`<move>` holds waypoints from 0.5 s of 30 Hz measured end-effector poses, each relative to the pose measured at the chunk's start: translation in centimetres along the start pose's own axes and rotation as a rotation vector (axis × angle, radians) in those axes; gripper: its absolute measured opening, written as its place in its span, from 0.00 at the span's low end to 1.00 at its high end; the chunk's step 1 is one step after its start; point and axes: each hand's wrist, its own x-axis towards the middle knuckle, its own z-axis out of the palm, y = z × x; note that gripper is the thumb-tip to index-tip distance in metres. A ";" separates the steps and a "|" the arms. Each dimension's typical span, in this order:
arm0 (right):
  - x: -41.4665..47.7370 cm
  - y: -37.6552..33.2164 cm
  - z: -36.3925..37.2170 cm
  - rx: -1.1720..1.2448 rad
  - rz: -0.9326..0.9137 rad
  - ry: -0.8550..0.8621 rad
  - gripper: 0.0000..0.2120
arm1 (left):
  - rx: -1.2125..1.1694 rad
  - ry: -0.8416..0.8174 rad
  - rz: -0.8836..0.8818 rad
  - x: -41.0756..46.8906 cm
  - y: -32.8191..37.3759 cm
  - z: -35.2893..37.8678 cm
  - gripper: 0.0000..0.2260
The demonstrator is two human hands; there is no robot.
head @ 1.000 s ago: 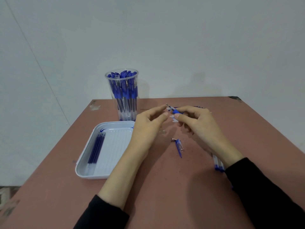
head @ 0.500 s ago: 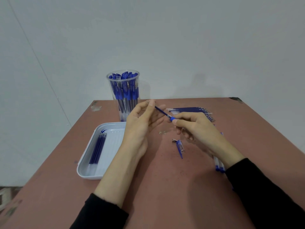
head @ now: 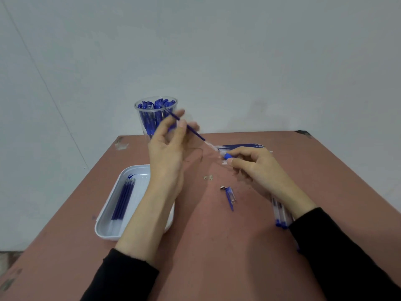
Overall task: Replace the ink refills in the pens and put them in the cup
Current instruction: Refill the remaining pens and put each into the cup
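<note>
Head view: left hand (head: 169,146) is raised and pinches a blue refill (head: 188,127) between thumb and fingertips. The refill slants down to the right, its clear end just beside the pen (head: 227,156); can't tell if it's inside. Right hand (head: 253,168) has its fingers curled round that pen, low over the table (head: 217,246). Cup (head: 140,120), full of pens, stands behind the left hand. Tray (head: 108,216) at left holds refills (head: 122,200). A loose cap (head: 230,196) lies between the forearms.

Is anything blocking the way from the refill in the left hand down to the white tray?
Nothing visible does. The refill has its tail end at the pen; the tray lies uncovered below the left hand.
</note>
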 end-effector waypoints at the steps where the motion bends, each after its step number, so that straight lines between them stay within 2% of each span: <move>1: 0.1 0.2 -0.2 -0.062 -0.027 0.039 0.10 | -0.011 0.008 0.044 0.6 0.7 0.3 0.07; 4: 0.5 0.5 -1.3 -0.233 -0.074 0.167 0.06 | 0.148 -0.072 0.115 3.2 2.0 1.9 0.08; 9: 1.0 1.3 -4.9 -0.335 -0.069 0.314 0.06 | 0.788 -0.336 0.002 7.9 -1.2 5.2 0.14; 11: 0.9 2.1 -5.7 -0.334 -0.057 0.363 0.06 | 1.012 -0.424 0.035 9.1 -3.5 5.9 0.13; 15: 0.5 3.0 -5.9 -0.516 -0.057 0.361 0.08 | 1.214 -0.526 0.087 10.8 -7.4 6.8 0.10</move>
